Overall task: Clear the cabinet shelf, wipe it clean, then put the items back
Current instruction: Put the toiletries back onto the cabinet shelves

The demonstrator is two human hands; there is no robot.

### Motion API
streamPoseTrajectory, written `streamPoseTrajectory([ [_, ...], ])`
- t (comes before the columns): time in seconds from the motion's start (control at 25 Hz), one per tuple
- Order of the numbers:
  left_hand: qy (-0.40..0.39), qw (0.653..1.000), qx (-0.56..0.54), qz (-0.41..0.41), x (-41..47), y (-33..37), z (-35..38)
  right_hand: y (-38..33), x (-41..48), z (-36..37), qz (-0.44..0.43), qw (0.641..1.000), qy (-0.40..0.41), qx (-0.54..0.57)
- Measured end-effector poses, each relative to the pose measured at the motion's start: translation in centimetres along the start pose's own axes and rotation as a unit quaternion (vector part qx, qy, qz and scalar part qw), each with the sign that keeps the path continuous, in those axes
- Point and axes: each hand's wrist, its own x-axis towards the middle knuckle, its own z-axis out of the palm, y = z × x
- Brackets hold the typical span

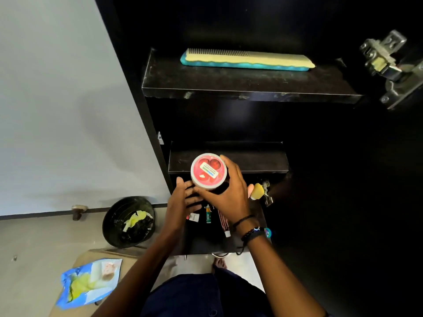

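**Red-lidded jar held before the middle shelf**

The round jar (208, 171) sits in the right hand (229, 196), whose fingers curl round its side, in front of the bare middle shelf (251, 157). The left hand (180, 199) lies open just beside the jar's base. Below them, the lowest shelf (206, 243) carries a small tube (207, 213), a sachet (193, 217) and a striped tube (223, 223). Two combs (247, 59) lie stacked on the top shelf (229, 81). A black bin (114, 223) on the floor holds yellow scraps (135, 219).

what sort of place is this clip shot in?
Probably a home, at a toiletries cabinet in a bedroom or bathroom; I cannot tell which. Cues: a comb on the upper shelf, a jar in the right hand, a tube lower down, a bin on the floor.
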Motion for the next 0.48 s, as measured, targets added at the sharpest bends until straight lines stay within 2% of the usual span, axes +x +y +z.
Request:
streamPoseTrajectory([
  [0.16, 0.034, 0.999, 0.014, -0.029, 0.5, -1.6, -1.2, -0.9, 4.0, 2.1, 0.015, 1.000, -0.022, -0.007],
  [0.48, 0.033, 0.998, 0.036, -0.025, 0.2, -2.2, -2.8, -0.6, 6.7, 6.2, 0.061, 0.995, -0.073, -0.006],
])
